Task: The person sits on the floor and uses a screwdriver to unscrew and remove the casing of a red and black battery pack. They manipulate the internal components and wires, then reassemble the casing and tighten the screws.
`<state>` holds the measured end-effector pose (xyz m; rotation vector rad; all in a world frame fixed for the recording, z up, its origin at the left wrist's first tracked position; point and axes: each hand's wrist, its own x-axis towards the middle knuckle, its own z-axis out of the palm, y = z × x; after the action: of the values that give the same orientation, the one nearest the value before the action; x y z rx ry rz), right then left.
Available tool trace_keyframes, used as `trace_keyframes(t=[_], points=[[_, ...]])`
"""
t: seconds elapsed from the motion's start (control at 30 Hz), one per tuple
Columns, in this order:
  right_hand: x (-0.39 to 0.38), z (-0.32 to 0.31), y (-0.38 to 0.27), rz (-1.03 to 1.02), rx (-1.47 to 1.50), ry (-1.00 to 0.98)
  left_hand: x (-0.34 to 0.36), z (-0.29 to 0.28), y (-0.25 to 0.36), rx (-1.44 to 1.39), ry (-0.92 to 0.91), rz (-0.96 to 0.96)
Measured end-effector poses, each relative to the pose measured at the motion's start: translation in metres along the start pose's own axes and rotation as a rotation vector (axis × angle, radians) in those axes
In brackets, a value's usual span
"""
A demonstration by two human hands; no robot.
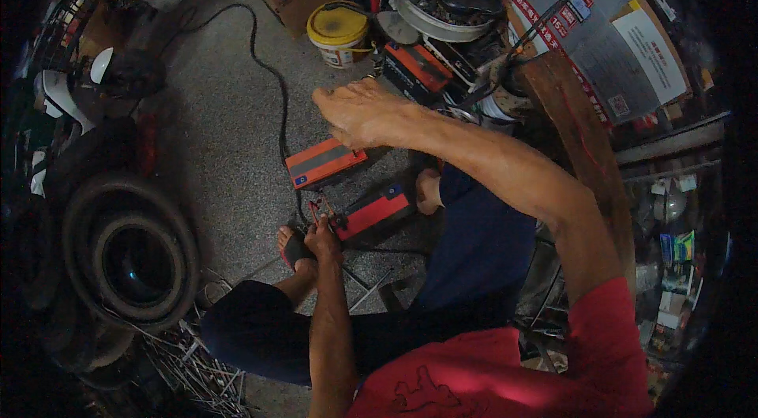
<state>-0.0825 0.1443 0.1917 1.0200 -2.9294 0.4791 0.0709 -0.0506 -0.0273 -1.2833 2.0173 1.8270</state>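
Speckled grey floor (221, 86) amid workshop clutter; bulk and small parts side by side

Head view: clutter rings the floor, a large tyre (81, 248) at nine o'clock from the left hand (322, 240), a yellow-lidded bucket (338, 33) at twelve; an orange-and-grey block (324, 167) lies at twelve o'clock from that hand, and a red-and-black block (371, 214) at two, the pair near each other on the floor.

The left hand seems to pinch a small red-and-metal piece (316, 208) at its fingertips, just beside the near end of the red-and-black block; the right hand (355, 112) is over at one o'clock from the orange-and-grey block, its fingers bent inward; I cannot tell whether they grip anything or touch the block.

Both blocks look rigid and probably dense, like batteries; their smooth faces may slip under a one-sided pinch, so the sounder hold would be across both ends, palms low; the small piece looks light and stiff but fiddly, best taken by its body between thumb and forefinger; its exact shape is too small to tell.
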Motion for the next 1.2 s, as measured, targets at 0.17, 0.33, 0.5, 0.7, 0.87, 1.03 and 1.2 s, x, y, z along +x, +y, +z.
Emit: trace_keyframes(t=[0.17, 0.33, 0.5, 0.7, 0.87, 1.03, 1.2], points=[[0.012, -0.001, -0.012, 0.134, 0.005, -0.12, 0.003, -0.006, -0.003, 0.065, -0.001, 0.02], [-0.001, -0.001, -0.01, 0.031, 0.032, 0.032, 0.014, -0.009, -0.013, 0.107, -0.013, 0.037], [0.007, -0.011, -0.012, 0.12, 0.007, -0.122, 0.014, -0.008, -0.016, 0.081, -0.003, 0.047], [0.001, -0.005, -0.003, 0.081, 0.027, 0.004, -0.004, 0.008, 0.007, -0.11, 0.249, 0.436], [0.009, -0.01, -0.005, 0.113, 0.003, -0.077, 0.012, -0.004, 0.023, -0.058, 0.095, 0.521], [0.001, -0.002, 0.009, 0.08, -0.023, 0.085, -0.018, 0.01, 0.054, -0.321, -0.009, 0.46], [0.002, -0.003, 0.007, 0.117, -0.017, 0.041, -0.027, 0.01, 0.049, -0.375, -0.095, 0.427]])
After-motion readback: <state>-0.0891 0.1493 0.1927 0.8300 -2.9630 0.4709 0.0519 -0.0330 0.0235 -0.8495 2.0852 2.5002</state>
